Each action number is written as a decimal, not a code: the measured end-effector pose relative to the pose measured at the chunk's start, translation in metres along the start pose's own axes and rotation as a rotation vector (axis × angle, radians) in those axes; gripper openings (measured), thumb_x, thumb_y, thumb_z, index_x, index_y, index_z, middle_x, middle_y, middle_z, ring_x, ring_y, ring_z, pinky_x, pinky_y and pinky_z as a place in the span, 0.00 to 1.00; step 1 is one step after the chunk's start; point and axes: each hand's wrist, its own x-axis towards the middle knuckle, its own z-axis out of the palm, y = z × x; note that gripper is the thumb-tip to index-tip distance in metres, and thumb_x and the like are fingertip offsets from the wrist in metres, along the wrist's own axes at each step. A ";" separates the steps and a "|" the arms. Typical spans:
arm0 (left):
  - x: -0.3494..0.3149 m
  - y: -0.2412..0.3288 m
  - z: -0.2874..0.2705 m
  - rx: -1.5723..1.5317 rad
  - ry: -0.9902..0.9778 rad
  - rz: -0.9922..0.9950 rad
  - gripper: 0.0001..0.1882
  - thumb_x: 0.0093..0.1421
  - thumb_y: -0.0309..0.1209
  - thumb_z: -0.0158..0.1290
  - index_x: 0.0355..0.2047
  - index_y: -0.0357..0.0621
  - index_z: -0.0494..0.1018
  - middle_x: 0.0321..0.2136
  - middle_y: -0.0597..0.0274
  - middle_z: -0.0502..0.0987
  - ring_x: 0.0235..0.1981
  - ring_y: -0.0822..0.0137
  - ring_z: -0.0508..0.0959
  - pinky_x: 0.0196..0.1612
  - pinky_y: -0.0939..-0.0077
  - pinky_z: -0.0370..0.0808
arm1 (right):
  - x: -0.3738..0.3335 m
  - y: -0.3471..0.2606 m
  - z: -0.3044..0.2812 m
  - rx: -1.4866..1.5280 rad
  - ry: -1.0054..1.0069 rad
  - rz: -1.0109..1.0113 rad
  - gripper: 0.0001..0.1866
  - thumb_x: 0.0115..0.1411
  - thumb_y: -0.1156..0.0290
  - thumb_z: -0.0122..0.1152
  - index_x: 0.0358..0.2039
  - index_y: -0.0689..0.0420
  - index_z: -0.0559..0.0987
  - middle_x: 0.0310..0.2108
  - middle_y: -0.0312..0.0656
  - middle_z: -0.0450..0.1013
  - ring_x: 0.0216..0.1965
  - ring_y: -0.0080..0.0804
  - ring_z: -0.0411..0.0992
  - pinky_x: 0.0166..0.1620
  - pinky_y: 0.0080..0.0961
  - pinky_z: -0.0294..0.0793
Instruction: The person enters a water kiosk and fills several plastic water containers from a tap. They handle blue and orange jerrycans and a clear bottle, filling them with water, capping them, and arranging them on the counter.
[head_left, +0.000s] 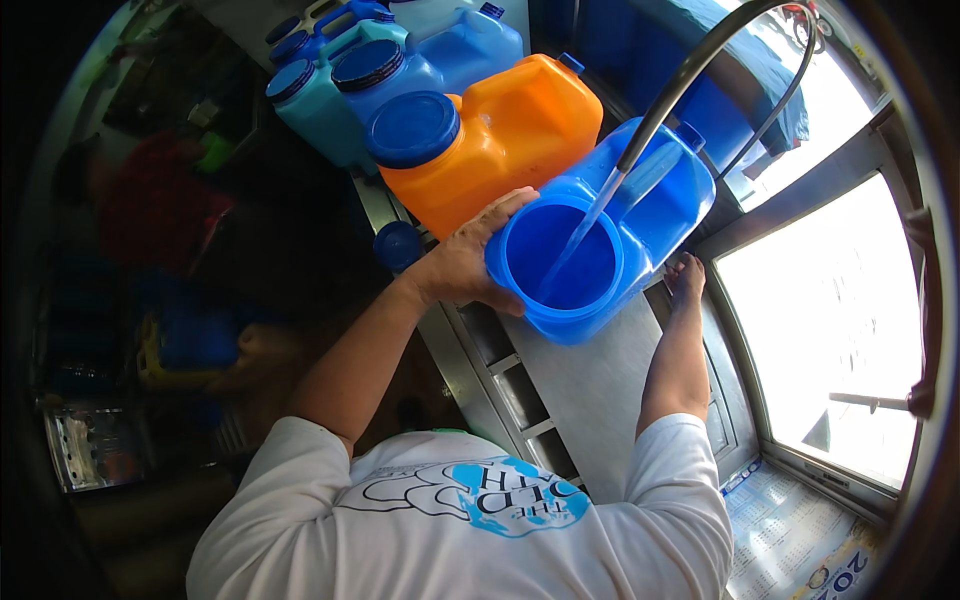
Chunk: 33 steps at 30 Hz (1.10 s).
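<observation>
A blue plastic water jug [650,205] stands uncapped and tilted in my view, its wide round mouth facing me. From a curved metal spout [690,72] a stream of water [577,245] runs into that mouth. My left hand [465,257] grips the left side of the jug's neck, thumb below and fingers above. Beyond the jug's right side, by the window frame, my right hand [685,277] has its fingers curled; whatever they hold is hidden. Close to my left hand are an orange jug [525,125] with a blue lid and a loose-looking blue lid [399,245].
Several blue and teal jugs [375,75] crowd the far left behind the orange one. The metal counter [590,385] has slots along its left edge. A bright window [825,330] borders the right, with a printed calendar sheet [790,535] at lower right.
</observation>
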 end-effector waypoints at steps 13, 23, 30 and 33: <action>0.006 -0.009 -0.002 0.125 0.000 0.093 0.68 0.26 0.58 0.72 0.67 0.59 0.48 0.66 0.54 0.52 0.67 0.52 0.53 0.67 0.57 0.54 | -0.019 -0.011 -0.004 -0.128 -0.061 0.052 0.28 0.59 0.65 0.54 0.60 0.46 0.63 0.21 0.32 0.66 0.22 0.29 0.71 0.33 0.36 0.71; 0.002 -0.017 -0.002 0.094 0.014 0.153 0.68 0.26 0.52 0.75 0.67 0.60 0.48 0.66 0.53 0.52 0.67 0.52 0.53 0.67 0.56 0.55 | -0.019 -0.013 -0.011 -0.297 -0.061 -0.022 0.32 0.57 0.69 0.53 0.64 0.46 0.61 0.28 0.36 0.70 0.28 0.32 0.74 0.37 0.37 0.75; 0.001 -0.026 -0.002 0.104 0.051 0.215 0.68 0.26 0.53 0.74 0.67 0.58 0.49 0.66 0.50 0.51 0.67 0.49 0.53 0.67 0.58 0.55 | -0.015 -0.017 -0.004 -0.286 -0.072 -0.057 0.28 0.54 0.75 0.51 0.58 0.55 0.67 0.27 0.38 0.70 0.22 0.28 0.73 0.25 0.25 0.74; 0.004 -0.023 -0.001 0.149 0.033 0.272 0.67 0.27 0.48 0.76 0.67 0.56 0.48 0.66 0.52 0.51 0.67 0.50 0.52 0.68 0.58 0.52 | -0.006 -0.016 -0.021 -0.057 -0.176 -0.104 0.25 0.55 0.84 0.44 0.56 0.63 0.67 0.40 0.48 0.73 0.36 0.35 0.75 0.38 0.30 0.80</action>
